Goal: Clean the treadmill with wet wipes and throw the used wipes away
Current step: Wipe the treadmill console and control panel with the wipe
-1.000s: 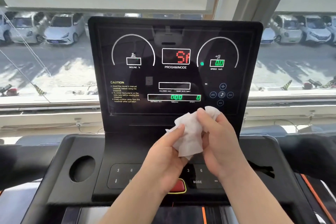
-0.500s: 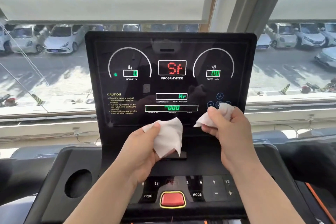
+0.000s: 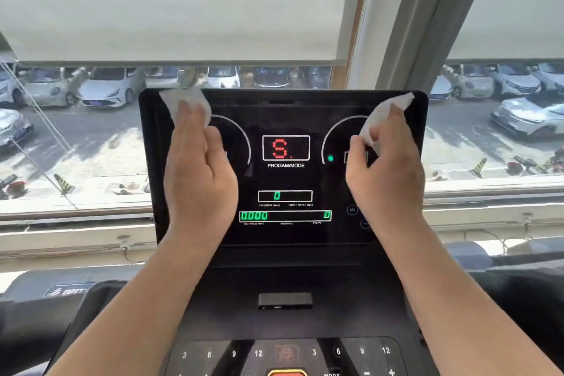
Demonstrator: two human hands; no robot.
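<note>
The treadmill's black display panel (image 3: 283, 180) stands upright in front of me, lit with red and green readouts. My left hand (image 3: 198, 162) presses a white wet wipe (image 3: 180, 102) flat against the panel's top left corner. My right hand (image 3: 387, 165) pinches a second white wipe (image 3: 384, 114) against the top right corner. Both hands cover the two curved gauges.
Below the screen lies the black console with a small raised tab (image 3: 285, 299) and a row of number buttons (image 3: 283, 352). Behind the panel is a window (image 3: 76, 146) with a half-lowered blind, parked cars outside. Padded handrails (image 3: 61, 287) flank the console.
Both hands, each with a wipe, rose from the screen's lower edge and spread apart to its top corners. A second ago they held the wipes together.
</note>
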